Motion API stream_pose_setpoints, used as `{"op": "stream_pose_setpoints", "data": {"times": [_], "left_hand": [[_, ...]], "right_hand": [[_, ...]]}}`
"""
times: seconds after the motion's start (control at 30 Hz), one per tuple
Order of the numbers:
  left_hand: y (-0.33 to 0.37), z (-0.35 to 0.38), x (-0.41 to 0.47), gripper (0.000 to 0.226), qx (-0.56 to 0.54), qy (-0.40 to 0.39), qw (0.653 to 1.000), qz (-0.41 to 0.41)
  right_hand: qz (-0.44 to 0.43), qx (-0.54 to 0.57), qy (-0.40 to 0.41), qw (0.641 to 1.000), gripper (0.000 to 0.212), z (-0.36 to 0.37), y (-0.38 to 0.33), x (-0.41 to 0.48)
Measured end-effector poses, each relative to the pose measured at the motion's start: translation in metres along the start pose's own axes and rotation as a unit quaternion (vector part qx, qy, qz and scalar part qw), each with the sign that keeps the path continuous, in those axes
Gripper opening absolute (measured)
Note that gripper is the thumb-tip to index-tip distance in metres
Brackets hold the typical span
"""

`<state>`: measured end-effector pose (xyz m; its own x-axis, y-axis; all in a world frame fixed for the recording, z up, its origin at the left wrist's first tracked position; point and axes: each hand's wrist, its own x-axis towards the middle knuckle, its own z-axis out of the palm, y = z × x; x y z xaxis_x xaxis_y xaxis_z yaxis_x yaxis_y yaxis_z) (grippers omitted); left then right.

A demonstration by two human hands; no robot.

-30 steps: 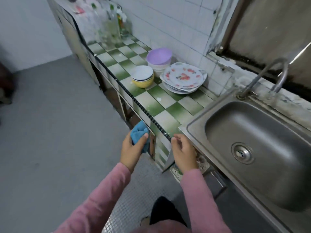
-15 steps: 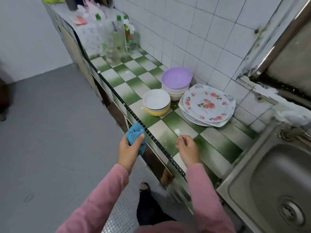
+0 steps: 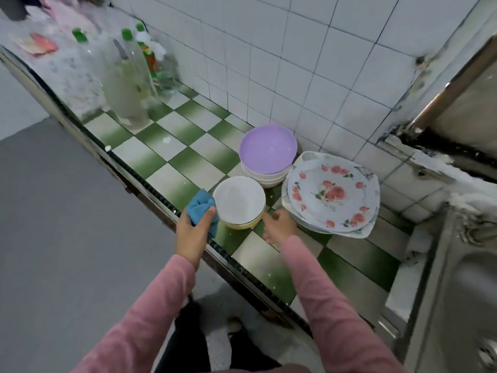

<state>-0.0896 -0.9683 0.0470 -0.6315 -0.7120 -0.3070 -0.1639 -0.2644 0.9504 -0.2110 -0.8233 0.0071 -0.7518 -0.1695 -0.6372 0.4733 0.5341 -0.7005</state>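
Observation:
My left hand [image 3: 192, 232] grips a crumpled blue cloth [image 3: 200, 208] at the front edge of the green and white checked counter [image 3: 188, 162], right beside a stack of small bowls [image 3: 239, 201], white on top and yellow beneath. My right hand [image 3: 277, 224] is at the right side of that bowl stack, fingers curled near its base; whether they hold the bowl is unclear. Behind stands a lilac bowl [image 3: 267, 149] on white bowls. A pile of flowered plates [image 3: 332, 193] lies to the right.
Several clear bottles [image 3: 126, 76] with green caps stand at the far left of the counter by the white tiled wall [image 3: 295, 63]. A steel sink [image 3: 462, 278] fills the right edge. Grey floor [image 3: 59, 224] lies left of the counter.
Both hands moved forward along the counter from near the sink to the small bowl stack. The left hand kept the blue cloth throughout.

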Motion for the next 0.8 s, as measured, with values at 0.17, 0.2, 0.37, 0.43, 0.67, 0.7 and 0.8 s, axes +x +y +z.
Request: {"op": "stream_pose_setpoints", "data": {"times": [0.17, 0.2, 0.37, 0.43, 0.67, 0.7, 0.8], "left_hand": [[0.012, 0.004, 0.051, 0.029, 0.029, -0.064, 0.997, -0.015], [0.015, 0.005, 0.06, 0.027, 0.031, -0.076, 0.996, -0.025], [0.032, 0.0, 0.101, 0.021, 0.052, -0.153, 0.986, -0.031], [0.036, -0.005, 0.117, 0.018, 0.065, -0.179, 0.981, -0.037], [0.046, -0.02, 0.157, 0.025, 0.078, -0.258, 0.961, -0.06], [0.047, -0.022, 0.161, 0.025, 0.081, -0.267, 0.959, -0.06], [0.044, -0.026, 0.169, 0.026, 0.087, -0.284, 0.953, -0.062]], "right_hand": [[0.0, -0.043, 0.073, 0.996, 0.027, 0.022, -0.024, 0.023], [0.009, -0.053, 0.082, 0.995, 0.028, 0.026, -0.027, 0.025], [0.049, -0.11, 0.142, 0.982, 0.044, 0.047, -0.037, 0.031], [0.074, -0.138, 0.166, 0.974, 0.04, 0.054, -0.041, 0.032], [0.126, -0.186, 0.226, 0.948, 0.03, 0.073, -0.055, 0.033], [0.128, -0.189, 0.232, 0.946, 0.029, 0.074, -0.055, 0.032], [0.13, -0.19, 0.238, 0.944, 0.028, 0.077, -0.058, 0.03]]}}
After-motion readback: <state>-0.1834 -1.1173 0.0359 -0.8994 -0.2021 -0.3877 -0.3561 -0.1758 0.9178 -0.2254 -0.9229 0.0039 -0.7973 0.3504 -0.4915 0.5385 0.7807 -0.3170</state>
